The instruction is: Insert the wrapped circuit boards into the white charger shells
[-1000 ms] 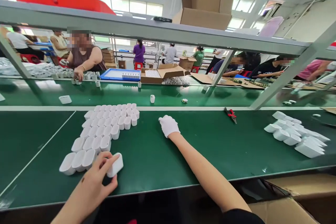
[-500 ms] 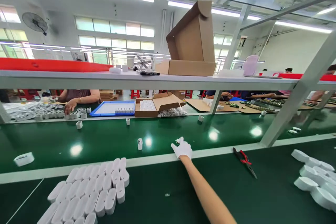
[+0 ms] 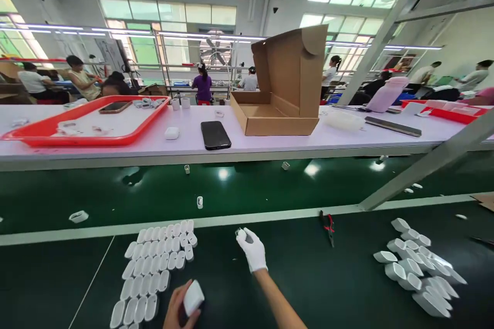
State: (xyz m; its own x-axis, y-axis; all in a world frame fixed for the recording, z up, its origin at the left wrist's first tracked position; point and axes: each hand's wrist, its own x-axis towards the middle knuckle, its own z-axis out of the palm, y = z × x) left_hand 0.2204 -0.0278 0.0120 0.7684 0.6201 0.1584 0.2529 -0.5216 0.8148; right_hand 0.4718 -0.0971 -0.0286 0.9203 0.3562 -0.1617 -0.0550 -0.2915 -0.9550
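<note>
My bare left hand [image 3: 176, 309] comes in at the bottom and is closed around a white plastic housing [image 3: 194, 298] with rounded edges. My right hand [image 3: 253, 252], in a white glove, is raised over the dark green bench and pinches a small part [image 3: 239, 233] at its fingertips. That part looks whitish with a dark side; its exact kind is too small to tell. Left of my hands stand rows of white oval housings [image 3: 150, 264], close together. Red-handled pliers [image 3: 329, 227] lie on the bench to the right of my right hand.
Another group of white housings [image 3: 411, 262] is at the right. Beyond the pale strip, a green belt [image 3: 154, 200] carries scattered white pieces. The shelf [image 3: 185, 136] above holds a red tray [image 3: 127, 139], a black phone [image 3: 215, 135] and an open cardboard box [image 3: 281, 126]. A slanted metal post [image 3: 424, 164] stands at right.
My right hand has drawn back from over the belt to above the bench, pinching a small part. My left hand has come into view with a white housing. The view has tilted and shifted.
</note>
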